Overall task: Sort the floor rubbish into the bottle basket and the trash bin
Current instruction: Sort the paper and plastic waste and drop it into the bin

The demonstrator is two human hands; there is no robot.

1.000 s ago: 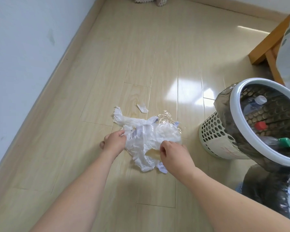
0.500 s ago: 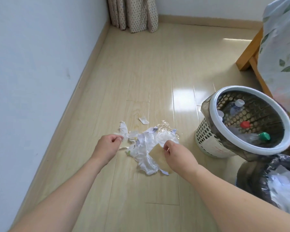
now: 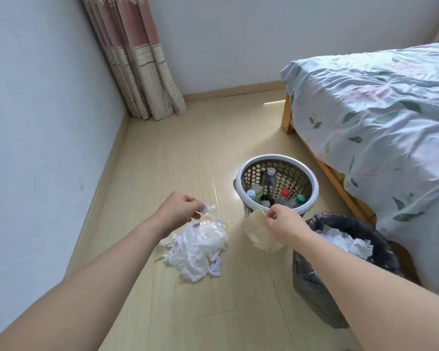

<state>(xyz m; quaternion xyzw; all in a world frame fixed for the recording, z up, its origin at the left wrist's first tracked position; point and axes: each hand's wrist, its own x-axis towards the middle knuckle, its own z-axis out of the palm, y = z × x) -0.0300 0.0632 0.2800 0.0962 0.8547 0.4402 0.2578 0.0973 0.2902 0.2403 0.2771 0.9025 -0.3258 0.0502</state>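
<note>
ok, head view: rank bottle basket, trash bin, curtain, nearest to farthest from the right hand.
1. Bottle basket: just behind the right hand. Trash bin: just to the hand's right. Too close to call between these two.
2. Curtain: far corner, up and left, clearly farthest.

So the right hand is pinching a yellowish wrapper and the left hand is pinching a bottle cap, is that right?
Not quite. In the head view the left hand pinches a small crumpled white scrap, not a bottle cap. The right hand does pinch the yellowish wrapper.
</note>
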